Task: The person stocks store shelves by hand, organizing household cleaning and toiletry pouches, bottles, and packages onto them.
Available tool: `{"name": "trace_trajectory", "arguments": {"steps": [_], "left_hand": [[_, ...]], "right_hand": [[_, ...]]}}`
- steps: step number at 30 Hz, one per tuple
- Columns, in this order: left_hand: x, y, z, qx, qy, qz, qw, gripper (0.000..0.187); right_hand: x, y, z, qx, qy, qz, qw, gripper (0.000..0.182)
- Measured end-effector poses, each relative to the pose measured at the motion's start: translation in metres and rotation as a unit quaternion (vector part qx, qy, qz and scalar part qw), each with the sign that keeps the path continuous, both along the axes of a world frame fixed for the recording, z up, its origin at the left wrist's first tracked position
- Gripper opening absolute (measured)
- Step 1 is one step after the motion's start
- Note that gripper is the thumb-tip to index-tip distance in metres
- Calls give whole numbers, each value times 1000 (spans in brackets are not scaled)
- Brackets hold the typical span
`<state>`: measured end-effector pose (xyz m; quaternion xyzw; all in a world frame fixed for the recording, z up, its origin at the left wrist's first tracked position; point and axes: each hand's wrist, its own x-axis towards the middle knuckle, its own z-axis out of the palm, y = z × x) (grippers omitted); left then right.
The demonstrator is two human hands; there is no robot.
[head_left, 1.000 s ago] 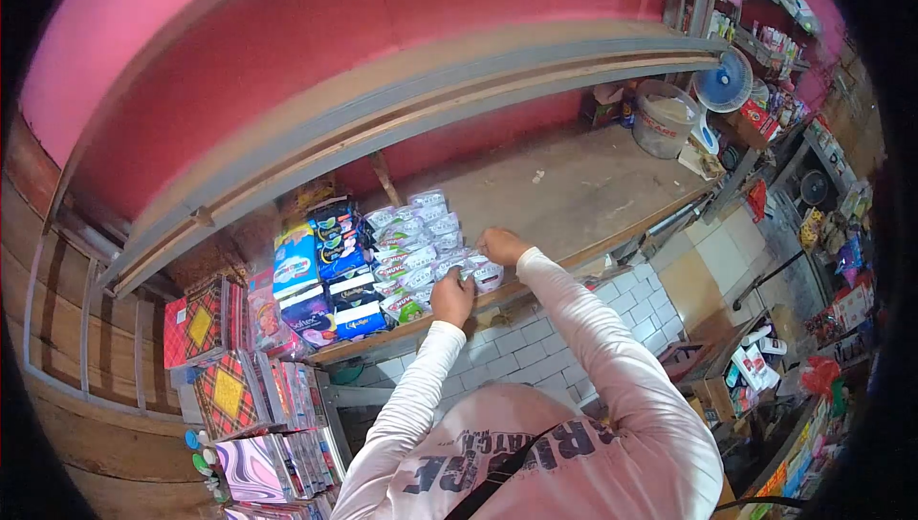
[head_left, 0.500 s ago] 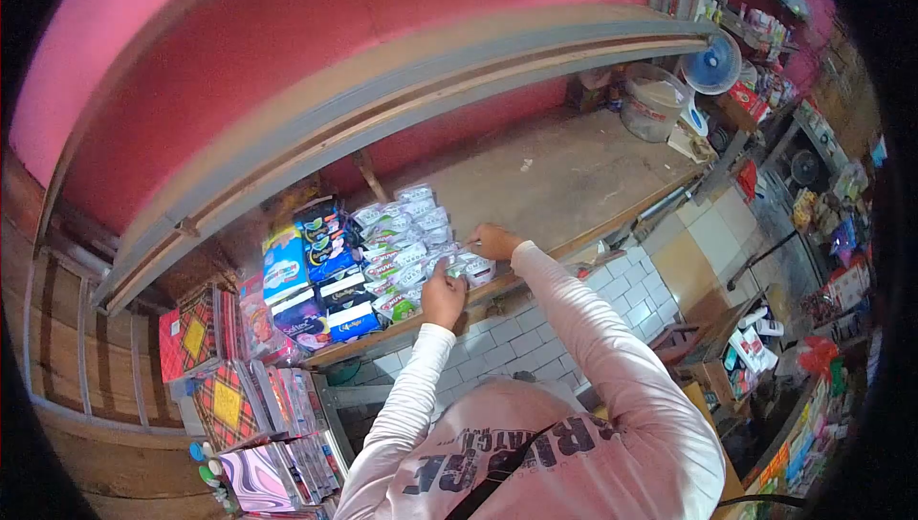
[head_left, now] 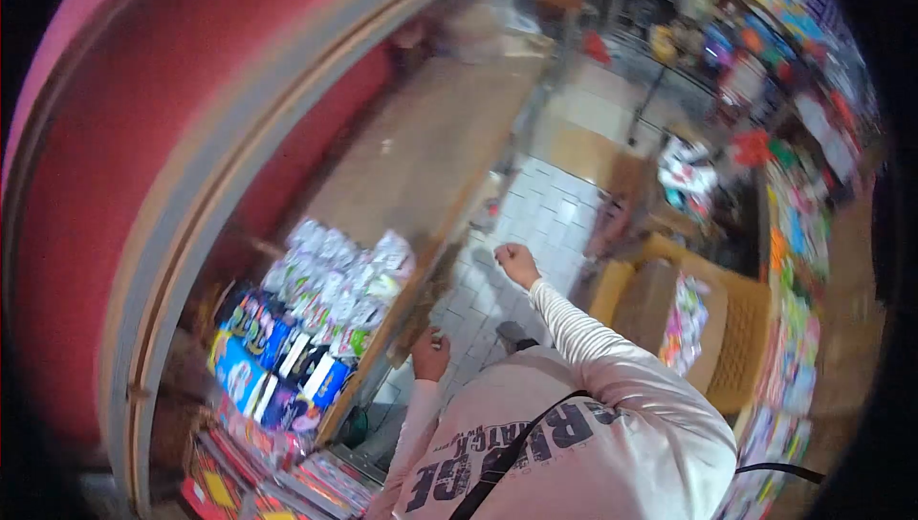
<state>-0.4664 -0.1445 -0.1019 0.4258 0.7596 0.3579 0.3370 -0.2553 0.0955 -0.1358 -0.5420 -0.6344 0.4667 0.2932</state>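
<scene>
My left hand (head_left: 430, 354) hovers by the front edge of the wooden shelf, its thumb and half-bent fingers apart with nothing between them. Beside it on the shelf are rows of white-and-green plastic packs (head_left: 330, 276), one pack tilted up at the right end. Blue and black packs (head_left: 287, 357) stand in rows next to these, nearer the corner. My right hand (head_left: 517, 265) is held over the tiled floor, away from the shelf. Its fingers are curled in, and no object shows in them. Some motion blur softens the view.
The brown wooden shelf (head_left: 411, 152) runs along the red wall, below a grey beam. To the right stands a yellow plastic chair (head_left: 732, 319) with colourful packets (head_left: 685, 324) on it. Plaid-covered books lie at lower left. Crowded goods line the right side.
My view has swung right, bringing the yellow chair into sight. Both hands have come off the white-and-green packs and drawn back toward my body, the right one out over the floor.
</scene>
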Motion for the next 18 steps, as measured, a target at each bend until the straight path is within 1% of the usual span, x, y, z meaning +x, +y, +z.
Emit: {"name": "trace_trajectory", "arguments": {"steps": [1,2,3,4,5,7,9,11,12,13,14,16,17,18], "left_hand": [[-8,-11,-28,-4,78,-54,995,30],[-12,-20,-41,-38,102,-92,990,31],[-16,-30,-53,-72,129,-130,981,32],[-20,-39,-71,-109,121,-163,973,33],[-25,-48,-92,-148,117,-196,962,34],[-35,-65,-135,-208,170,-283,921,38],[-35,-64,-134,-317,137,-325,880,41],[-44,-60,-156,-329,191,-418,825,43],[-46,-54,-154,-342,217,-450,796,43],[-45,-43,-148,-349,246,-470,773,43],[-43,-32,-141,-355,279,-478,753,44],[-37,-12,-127,-357,321,-474,738,44],[-33,-1,-119,-353,331,-469,739,44],[-32,11,-122,-343,319,-467,750,44]], "right_hand": [[27,-28,-18,-35,-48,-27,998,23],[50,-54,-38,-72,-92,-53,992,23],[74,-84,-52,-90,-93,-72,989,21],[96,-114,-60,-110,-93,-92,985,20],[114,-146,-40,-105,-113,-106,982,17],[145,-193,-49,-116,-98,-158,976,16],[171,-232,-55,-116,-62,-217,967,17],[192,-263,-53,-143,-31,-281,948,18],[202,-276,-50,-155,-15,-307,939,19],[210,-289,-28,-91,-74,-304,945,19],[216,-300,-22,-95,-29,-346,933,19],[228,-318,-19,-100,63,-417,901,19],[237,-324,-19,-88,67,-434,894,18],[249,-331,-20,-75,70,-449,888,18]]}}
